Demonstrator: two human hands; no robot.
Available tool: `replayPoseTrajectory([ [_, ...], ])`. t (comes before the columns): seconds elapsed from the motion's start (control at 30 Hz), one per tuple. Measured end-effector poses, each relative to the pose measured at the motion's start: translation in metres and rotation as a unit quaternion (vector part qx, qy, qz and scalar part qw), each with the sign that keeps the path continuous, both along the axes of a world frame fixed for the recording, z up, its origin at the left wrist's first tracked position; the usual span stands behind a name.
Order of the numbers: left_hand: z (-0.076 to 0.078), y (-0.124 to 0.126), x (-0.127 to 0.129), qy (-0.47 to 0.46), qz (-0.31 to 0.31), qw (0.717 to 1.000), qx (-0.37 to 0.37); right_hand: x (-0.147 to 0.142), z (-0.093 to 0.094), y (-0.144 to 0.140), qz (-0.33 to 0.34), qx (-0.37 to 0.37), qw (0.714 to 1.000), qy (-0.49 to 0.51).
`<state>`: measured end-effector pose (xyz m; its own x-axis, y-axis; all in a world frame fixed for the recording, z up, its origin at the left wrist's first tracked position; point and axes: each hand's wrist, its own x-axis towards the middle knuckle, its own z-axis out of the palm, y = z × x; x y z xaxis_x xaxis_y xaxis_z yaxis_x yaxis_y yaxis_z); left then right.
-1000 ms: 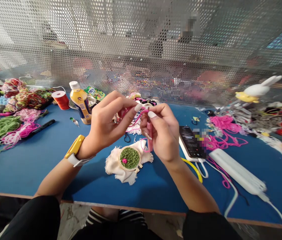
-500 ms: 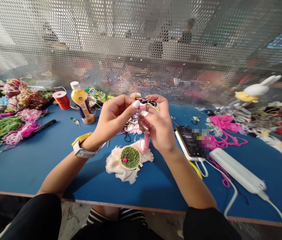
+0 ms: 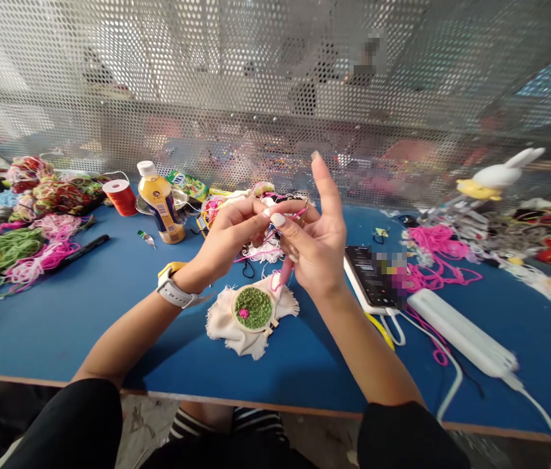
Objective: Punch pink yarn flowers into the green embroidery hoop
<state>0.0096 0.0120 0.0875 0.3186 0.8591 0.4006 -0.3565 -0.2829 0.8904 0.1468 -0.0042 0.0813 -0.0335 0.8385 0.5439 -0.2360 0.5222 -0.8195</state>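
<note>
My left hand and my right hand meet at their fingertips above the table. Thumb and fingers of each are pinched on a strand of pink yarn; its exact course between the fingertips is too small to tell. The right index finger points straight up. Below the hands, a round embroidery hoop lies on the table, holding a frayed cream cloth. Green looped stitches fill the hoop, with a small bright pink knot among them. Pink yarn hangs from the right hand near the cloth.
On the blue table, a juice bottle, red thread spool, black marker and yarn heaps lie left. At right are a phone, white power bank, cables and pink yarn. Perforated metal stands behind.
My right index finger has lifted from a curl to point upward. The left hand has shifted slightly right and lower, its fingertips still at the right hand's. Hoop and cloth stay put.
</note>
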Motion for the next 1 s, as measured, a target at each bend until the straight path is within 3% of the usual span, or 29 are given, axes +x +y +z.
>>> replayPoseTrajectory([
  [0.13, -0.004, -0.001, 0.004, -0.026, -0.028, 0.998, -0.053, 0.002, -0.004, 0.004, -0.020, 0.002, 0.999, -0.031],
  [0.5, -0.010, 0.000, 0.009, -0.012, -0.036, 0.999, -0.024, 0.006, -0.010, 0.006, -0.087, 0.037, 0.994, -0.048],
  [0.7, -0.013, 0.001, 0.011, -0.019, -0.037, 0.999, 0.002, 0.010, -0.014, 0.012, -0.102, 0.030, 0.994, -0.015],
  [1.0, -0.013, -0.002, 0.011, 0.027, -0.006, 0.999, 0.044, 0.000, 0.000, 0.005, -0.093, -0.034, 0.992, 0.083],
])
